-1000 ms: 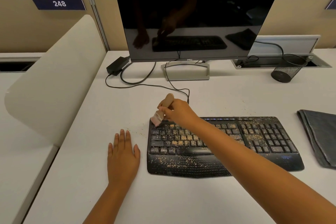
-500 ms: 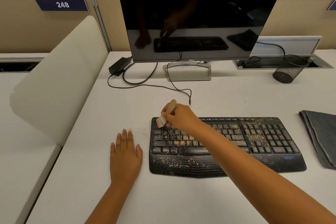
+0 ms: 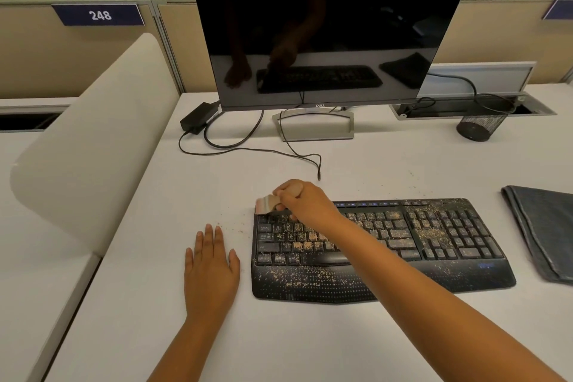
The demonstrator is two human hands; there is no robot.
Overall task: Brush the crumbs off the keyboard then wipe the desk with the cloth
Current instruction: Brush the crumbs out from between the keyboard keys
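Observation:
A black keyboard (image 3: 434, 245) lies on the white desk (image 3: 310, 335), speckled with tan crumbs over its keys and palm rest. My right hand (image 3: 307, 201) grips a small wooden-handled brush (image 3: 266, 205), whose bristles sit at the keyboard's top left corner. My left hand (image 3: 210, 267) rests flat on the desk just left of the keyboard, fingers straight. A folded dark grey cloth (image 3: 542, 229) lies at the right edge of the desk. A few crumbs (image 3: 235, 228) are scattered on the desk between my left hand and the keyboard.
A dark monitor (image 3: 325, 28) on a silver stand (image 3: 316, 125) stands behind the keyboard, with cables (image 3: 248, 149) and a power brick (image 3: 197, 118) to its left. A black mesh cup (image 3: 483, 121) sits at back right. A beige divider (image 3: 93, 139) borders the left side.
My right hand has tilted the brush lower and swept it slightly left at the keyboard's top left corner. My left hand has stayed flat on the desk.

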